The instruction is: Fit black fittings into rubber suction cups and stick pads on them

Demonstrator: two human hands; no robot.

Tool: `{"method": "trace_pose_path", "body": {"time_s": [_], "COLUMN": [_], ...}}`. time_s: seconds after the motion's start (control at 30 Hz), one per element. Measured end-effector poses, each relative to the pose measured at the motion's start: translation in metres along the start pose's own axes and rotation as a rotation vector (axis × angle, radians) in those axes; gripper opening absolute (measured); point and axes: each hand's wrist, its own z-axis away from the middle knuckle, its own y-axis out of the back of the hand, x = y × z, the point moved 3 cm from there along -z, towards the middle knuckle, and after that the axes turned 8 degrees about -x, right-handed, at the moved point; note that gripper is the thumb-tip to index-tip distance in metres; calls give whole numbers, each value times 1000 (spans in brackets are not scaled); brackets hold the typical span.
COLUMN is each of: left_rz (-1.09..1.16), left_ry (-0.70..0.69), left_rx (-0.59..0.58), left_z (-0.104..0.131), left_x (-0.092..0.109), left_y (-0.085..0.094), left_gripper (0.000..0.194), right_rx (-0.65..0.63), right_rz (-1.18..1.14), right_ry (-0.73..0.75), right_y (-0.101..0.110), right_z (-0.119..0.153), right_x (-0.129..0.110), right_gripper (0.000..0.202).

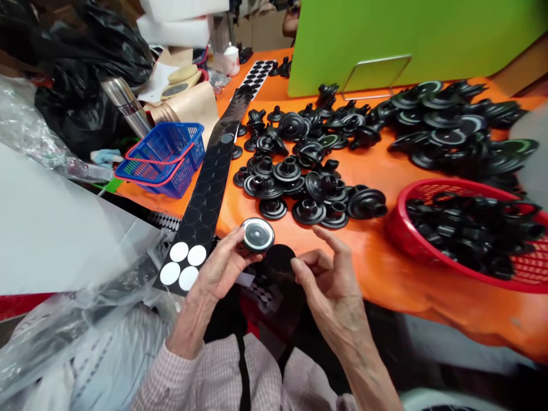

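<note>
My left hand (222, 264) grips a round black plastic base (257, 234) by its edge, its pale ringed face turned up. Between thumb and fingers, my right hand (327, 277) pinches a thin black disc sticker (279, 260) just right of the base; the two look apart. Left of my left hand lies a long black sticker strip (205, 191). At its near end several white circles (179, 266) show where discs are gone. Beyond my hands, a heap of similar black plastic bases (295, 171) covers the table.
A red basket (402, 228) full of black parts stands at the right of the orange table (368, 274). Blue baskets (171, 177) and a steel flask (124, 103) are at the left. A green board (411, 34) rises at the back. Clear plastic bags (107, 348) lie at lower left.
</note>
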Motion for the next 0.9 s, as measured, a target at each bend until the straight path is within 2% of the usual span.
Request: {"method": "trace_pose_path", "body": {"time_s": [0.1, 0.2, 0.37, 0.5, 0.77, 0.9], "left_rz": [-116, -176, -204, -225, -242, -235], "left_ry": [-28, -52, -23, 5, 15, 12], "left_rx": [-83, -99, -123, -149, -80, -86], "left_z": [6, 11, 17, 19, 22, 21], "left_x": [-6, -9, -14, -15, -14, -15], "left_y": [0, 2, 3, 0, -7, -6], "left_gripper": [18, 29, 35, 37, 40, 39], "right_rx": [-5, -39, 64, 113, 148, 144], "right_rz": [-110, -179, -139, -148, -116, -65], "right_ry": [-105, -206, -122, -142, -162, -168], "right_y": [-2, -4, -10, -16, -20, -20], "right_z": [2, 3, 2, 3, 5, 5], "right_x": [2, 6, 10, 13, 13, 11], "right_gripper": [17, 22, 20, 21, 24, 25]}}
